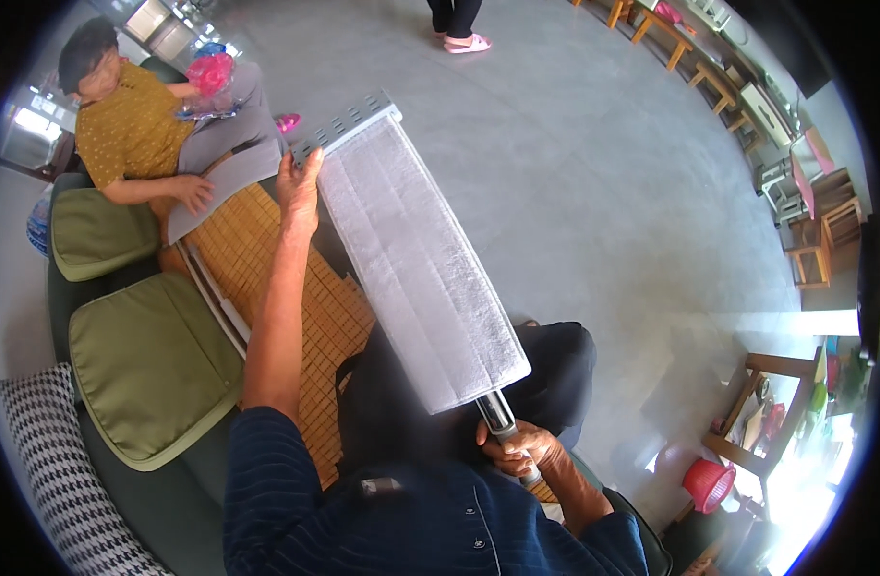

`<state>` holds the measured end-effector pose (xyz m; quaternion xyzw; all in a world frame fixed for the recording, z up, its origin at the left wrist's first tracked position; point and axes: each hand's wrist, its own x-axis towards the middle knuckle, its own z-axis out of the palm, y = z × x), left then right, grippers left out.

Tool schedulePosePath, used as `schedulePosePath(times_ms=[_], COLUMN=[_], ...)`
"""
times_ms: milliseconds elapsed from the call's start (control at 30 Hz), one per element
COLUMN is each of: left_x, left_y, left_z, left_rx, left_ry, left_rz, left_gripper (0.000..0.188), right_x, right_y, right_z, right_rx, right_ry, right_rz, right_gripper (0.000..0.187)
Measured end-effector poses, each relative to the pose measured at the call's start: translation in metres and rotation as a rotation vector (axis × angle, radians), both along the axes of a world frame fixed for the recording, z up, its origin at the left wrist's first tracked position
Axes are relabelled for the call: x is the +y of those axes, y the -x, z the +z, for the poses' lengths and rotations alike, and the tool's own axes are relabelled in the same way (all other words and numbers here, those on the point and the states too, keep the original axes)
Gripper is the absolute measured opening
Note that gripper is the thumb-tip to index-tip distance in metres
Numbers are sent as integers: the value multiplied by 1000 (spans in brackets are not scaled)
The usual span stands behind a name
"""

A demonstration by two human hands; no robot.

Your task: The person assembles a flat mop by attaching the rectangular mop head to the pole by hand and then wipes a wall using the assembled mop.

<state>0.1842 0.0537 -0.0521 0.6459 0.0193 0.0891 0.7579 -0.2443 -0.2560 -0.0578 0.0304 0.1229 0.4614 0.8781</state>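
A flat mop with a long pale grey cloth pad lies slantwise in front of me, above my lap. At its far end, a grey slotted plate sticks out past the cloth. My left hand is closed on the left corner of that end, thumb up against the plate. Nearer to me, a short shiny metal tube with a grey grip comes out from under the pad. My right hand is wrapped round this handle, just below the pad's near edge.
On my left, a person sits on the dark green sofa with a pink plastic bag. A woven bamboo mat and green cushions cover the seat. Wooden stools and a red basket stand to the right.
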Motion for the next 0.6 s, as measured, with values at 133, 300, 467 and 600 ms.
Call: schedulePosePath(times_ms=[133, 300, 467, 600], left_x=[-19, -34, -68, -58], left_y=[23, 63, 108, 114], left_z=[-4, -7, -2, -9], left_rx=[163, 363, 272, 286], left_ry=[100, 105, -7, 12], left_rz=[-63, -129, -139, -116], left_gripper=[67, 66, 64, 55], right_x=[3, 12, 20, 33], right_y=[-16, -32, -43, -56], right_z=[9, 1, 6, 24], right_rx=[-64, -217, -373, -431], right_ry=[135, 355, 601, 739], right_rz=[20, 104, 84, 79], right_gripper=[42, 43, 36, 34])
